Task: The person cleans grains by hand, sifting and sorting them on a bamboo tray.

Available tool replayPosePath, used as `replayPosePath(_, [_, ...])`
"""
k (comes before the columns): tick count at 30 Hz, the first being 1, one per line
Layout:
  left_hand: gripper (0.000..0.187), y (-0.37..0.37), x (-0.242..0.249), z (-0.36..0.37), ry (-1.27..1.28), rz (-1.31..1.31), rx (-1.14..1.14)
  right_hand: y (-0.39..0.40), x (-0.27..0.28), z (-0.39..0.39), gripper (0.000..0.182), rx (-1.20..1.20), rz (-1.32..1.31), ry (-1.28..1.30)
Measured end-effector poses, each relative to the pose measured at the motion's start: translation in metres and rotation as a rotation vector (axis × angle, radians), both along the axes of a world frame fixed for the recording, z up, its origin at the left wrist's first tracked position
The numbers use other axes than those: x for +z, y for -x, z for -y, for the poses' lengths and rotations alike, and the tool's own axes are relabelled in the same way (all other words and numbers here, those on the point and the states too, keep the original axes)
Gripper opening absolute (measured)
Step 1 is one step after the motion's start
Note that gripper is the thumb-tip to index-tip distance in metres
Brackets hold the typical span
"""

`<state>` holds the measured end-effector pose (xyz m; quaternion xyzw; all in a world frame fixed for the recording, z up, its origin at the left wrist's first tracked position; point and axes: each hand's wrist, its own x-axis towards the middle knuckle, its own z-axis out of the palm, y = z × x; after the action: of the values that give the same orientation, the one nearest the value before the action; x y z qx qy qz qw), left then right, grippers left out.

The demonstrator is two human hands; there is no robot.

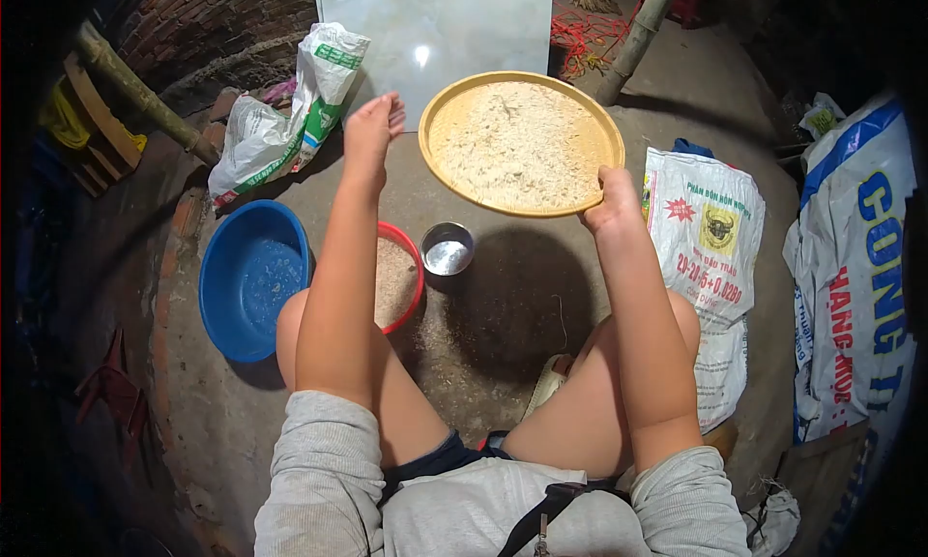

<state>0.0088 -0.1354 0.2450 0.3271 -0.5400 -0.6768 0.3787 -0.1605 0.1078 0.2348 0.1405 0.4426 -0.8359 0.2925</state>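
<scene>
Gripping the round woven basket (503, 76) above the floor (561, 310) by its edge, with only the right hand (616, 201); could tip and spill grains (512, 136) from one-sided support, with the left hand (372, 130) apart, can't tell if open.

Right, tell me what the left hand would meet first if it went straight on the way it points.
Probably the pale, glossy panel ahead of the left hand, passing left of the round tray. Depth is unclear in this one view.
</scene>
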Motion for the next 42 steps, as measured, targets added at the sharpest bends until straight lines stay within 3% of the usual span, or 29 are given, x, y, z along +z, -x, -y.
replayPosePath(2, [0.032,-0.007,0.016,-0.004,0.410,0.023,0.060,-0.003,0.002,-0.002,0.035,0.082,-0.158,-0.034])
replayPosePath(3, [0.032,-0.010,0.025,-0.009,0.412,0.022,0.066,-0.008,0.008,-0.002,0.035,0.088,-0.160,-0.032])
replayPosePath(5, [0.028,-0.014,0.042,-0.029,0.725,0.169,-0.008,-0.026,0.026,-0.002,0.037,0.110,-0.233,-0.025])
replayPosePath(9, [0.021,-0.030,0.057,-0.069,1.051,0.342,-0.436,-0.053,0.039,0.002,0.033,0.179,-0.325,-0.046])
replayPosePath(10, [0.021,-0.029,0.055,-0.070,1.049,0.346,-0.428,-0.055,0.039,0.003,0.035,0.198,-0.315,-0.016])
replayPosePath(12, [0.020,-0.027,0.051,-0.072,1.339,0.368,-0.509,-0.056,0.035,0.005,0.037,0.218,-0.308,0.017])
replayPosePath(17, [0.021,-0.029,0.053,-0.106,1.256,0.377,-0.562,-0.060,0.026,0.009,0.039,0.171,-0.208,0.021])
replayPosePath(19, [0.019,-0.027,0.057,-0.119,1.108,0.369,-0.715,-0.056,0.017,0.011,0.039,0.169,-0.174,0.041])
replayPosePath(23, [0.014,-0.024,0.052,-0.133,1.188,0.322,-0.706,-0.047,-0.007,0.013,0.040,0.210,-0.030,0.137])
replayPosePath(28, [0.013,-0.024,0.055,-0.128,1.151,0.384,-0.770,-0.059,0.002,0.014,0.040,0.299,-0.058,0.106])
replayPosePath(33, [0.018,-0.024,0.045,-0.093,1.146,0.401,-0.438,-0.088,0.024,0.016,0.040,0.298,-0.153,-0.025])
replayPosePath(37, [0.022,-0.023,0.035,-0.084,1.110,0.485,-0.358,-0.092,0.015,0.021,0.039,0.342,-0.159,-0.005])
replayPosePath(39, [0.025,-0.019,0.027,-0.087,1.275,0.476,-0.281,-0.095,0.014,0.023,0.039,0.346,-0.143,0.008])
replayPosePath(42, [0.025,-0.014,0.021,-0.096,1.227,0.512,-0.449,-0.098,0.015,0.024,0.038,0.357,-0.109,0.004])
